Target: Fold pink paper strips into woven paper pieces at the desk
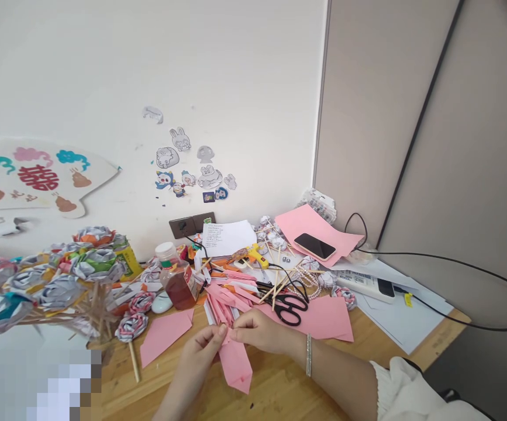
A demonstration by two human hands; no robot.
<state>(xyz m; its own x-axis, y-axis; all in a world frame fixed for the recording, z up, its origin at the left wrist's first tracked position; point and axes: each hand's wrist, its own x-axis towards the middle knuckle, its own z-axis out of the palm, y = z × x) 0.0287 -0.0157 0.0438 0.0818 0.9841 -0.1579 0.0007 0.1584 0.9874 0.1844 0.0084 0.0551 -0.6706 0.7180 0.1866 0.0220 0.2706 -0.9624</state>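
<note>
Between my two hands is a folded piece of pink paper [235, 365], its pointed lower end hanging toward me over the wooden table. My left hand [201, 349] pinches its upper left edge between thumb and fingers. On the other side, my right hand [259, 332] grips the same paper near the top, fingertips close to the left thumb. Just beyond the hands lies a heap of pink paper strips [224, 301]. Black-handled scissors [290, 309] rest to the right on a pink sheet [330, 318]. Another pink piece [168, 334] lies left of my left hand.
Rolled paper flowers [97, 266] crowd the left side. A clear bottle of reddish-brown liquid [178, 283] stands behind my left hand. Farther back are a yellow glue gun [257, 256], wooden sticks, and a phone [314, 246] on pink paper. A power strip [362, 285] with cables lies right.
</note>
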